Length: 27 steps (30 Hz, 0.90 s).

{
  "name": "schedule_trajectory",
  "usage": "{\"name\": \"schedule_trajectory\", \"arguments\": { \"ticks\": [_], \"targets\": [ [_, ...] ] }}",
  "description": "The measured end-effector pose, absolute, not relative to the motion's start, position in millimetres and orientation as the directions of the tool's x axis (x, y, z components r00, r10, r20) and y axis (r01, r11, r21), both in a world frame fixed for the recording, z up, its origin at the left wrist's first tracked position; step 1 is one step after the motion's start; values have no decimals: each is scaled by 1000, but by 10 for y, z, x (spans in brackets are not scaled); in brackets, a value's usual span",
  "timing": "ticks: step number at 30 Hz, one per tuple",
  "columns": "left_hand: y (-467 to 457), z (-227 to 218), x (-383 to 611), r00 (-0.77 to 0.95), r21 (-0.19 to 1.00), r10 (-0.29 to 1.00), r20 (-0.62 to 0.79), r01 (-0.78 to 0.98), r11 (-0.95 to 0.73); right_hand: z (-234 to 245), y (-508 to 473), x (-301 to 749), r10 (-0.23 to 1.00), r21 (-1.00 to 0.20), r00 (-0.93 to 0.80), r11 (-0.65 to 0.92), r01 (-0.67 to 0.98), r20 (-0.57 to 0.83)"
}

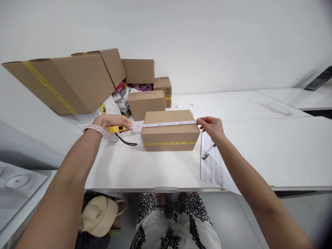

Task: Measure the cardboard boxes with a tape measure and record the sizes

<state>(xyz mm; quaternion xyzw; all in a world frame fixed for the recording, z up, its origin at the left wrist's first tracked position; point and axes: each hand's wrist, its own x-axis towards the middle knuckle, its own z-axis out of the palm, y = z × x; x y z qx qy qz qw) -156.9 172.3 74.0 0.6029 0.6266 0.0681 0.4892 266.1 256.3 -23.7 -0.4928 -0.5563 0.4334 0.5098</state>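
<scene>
A tape measure (117, 129) with a yellow case is gripped in my left hand (114, 121), and a black wrist strap hangs from it. Its white blade (163, 124) runs straight across the top of a closed cardboard box (169, 138) that has a yellow tape strip along its front. At the box's right end, my right hand (211, 126) pinches the blade's tip between thumb and fingers. Under my right forearm lies a printed sheet of paper (211, 169) with a pen (208, 152) on it.
Behind and to the left stand several cardboard boxes, among them a large one (77, 79) and a smaller one (147, 105). Packaged goods (121, 98) sit between them. A dark device (319, 79) rests at the far right. Below the table's front edge is a beige cap (100, 214).
</scene>
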Motion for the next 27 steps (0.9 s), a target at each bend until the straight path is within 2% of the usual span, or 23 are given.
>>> {"name": "schedule_trajectory", "arguments": {
  "ticks": [5,12,19,23,27],
  "targets": [
    [1763,755,-1622,192,677,817,-544,675,292,-297,2601,2594,988,-975,16,151,162,155],
    [1857,668,-1574,209,681,815,-541,678,278,-343,2643,2443,993,-996,77,83,33,85],
    [2076,652,-1224,344,713,786,-513,681,168,-381,2652,2425,991,-996,99,90,25,92],
    [2099,634,-1184,337,708,785,-519,684,174,-367,2654,2442,993,-996,88,77,38,80],
    [2108,590,-1208,312,714,804,-506,674,187,-336,2660,2447,997,-1000,77,12,-2,12]
  ]
}}
